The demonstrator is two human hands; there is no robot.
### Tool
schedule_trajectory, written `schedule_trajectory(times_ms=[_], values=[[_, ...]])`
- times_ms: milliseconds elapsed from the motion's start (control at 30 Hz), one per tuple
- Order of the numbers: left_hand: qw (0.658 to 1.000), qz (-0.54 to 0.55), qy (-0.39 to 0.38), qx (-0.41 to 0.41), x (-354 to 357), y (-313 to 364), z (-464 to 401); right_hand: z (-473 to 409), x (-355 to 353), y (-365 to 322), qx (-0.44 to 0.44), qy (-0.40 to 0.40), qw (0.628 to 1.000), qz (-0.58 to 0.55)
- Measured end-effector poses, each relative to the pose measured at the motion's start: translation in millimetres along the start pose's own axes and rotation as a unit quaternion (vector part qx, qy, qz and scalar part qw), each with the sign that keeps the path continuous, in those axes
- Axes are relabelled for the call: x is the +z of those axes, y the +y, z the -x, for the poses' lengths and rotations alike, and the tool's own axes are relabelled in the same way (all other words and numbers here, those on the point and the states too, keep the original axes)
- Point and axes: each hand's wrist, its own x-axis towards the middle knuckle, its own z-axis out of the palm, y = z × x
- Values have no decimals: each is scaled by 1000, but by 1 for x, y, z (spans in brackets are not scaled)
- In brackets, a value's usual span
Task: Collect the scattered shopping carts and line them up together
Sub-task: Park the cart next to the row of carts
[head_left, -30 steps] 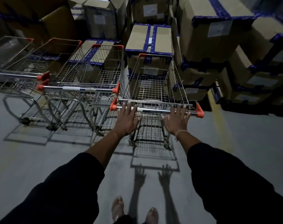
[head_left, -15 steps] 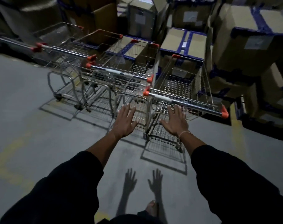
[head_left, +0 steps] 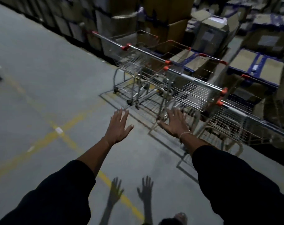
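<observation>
Three shopping carts (head_left: pixel 178 82) stand side by side in a row that runs diagonally from the upper centre of the frame down to the right edge, their chrome handles (head_left: pixel 194 81) with orange end caps lying nearly end to end along that line and facing the camera, their baskets pointing away toward the stacked cardboard boxes (head_left: pixel 259 67) in the upper right. A person reaches both arms forward from the bottom of the frame. The left hand (head_left: pixel 118 125), in the centre, has its fingers straight and spread and holds nothing, with only grey floor (head_left: pixel 40 78) beneath it. The right hand (head_left: pixel 175 122), just right of centre, is likewise spread flat and empty, hovering just short of the carts' lower frames. Two hand shadows fall on the floor at bottom centre, beside crossing yellow lines (head_left: pixel 60 132).
</observation>
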Motion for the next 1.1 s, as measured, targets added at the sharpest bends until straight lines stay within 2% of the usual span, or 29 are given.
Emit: schedule_trajectory(times_ms=[267,533,900,1100], values=[[986,7,75,-152,-81,-183,127,-38,74,-217,-141,-42,989,19],[945,3,139,-296,-136,-310,222,-90,132,-414,-282,-89,954,52],[879,2,194,-436,-230,-471,250,-192,189,-664,-424,-126,896,46],[842,7,222,-491,-268,-538,271,-223,221,-784,-488,-140,860,47]])
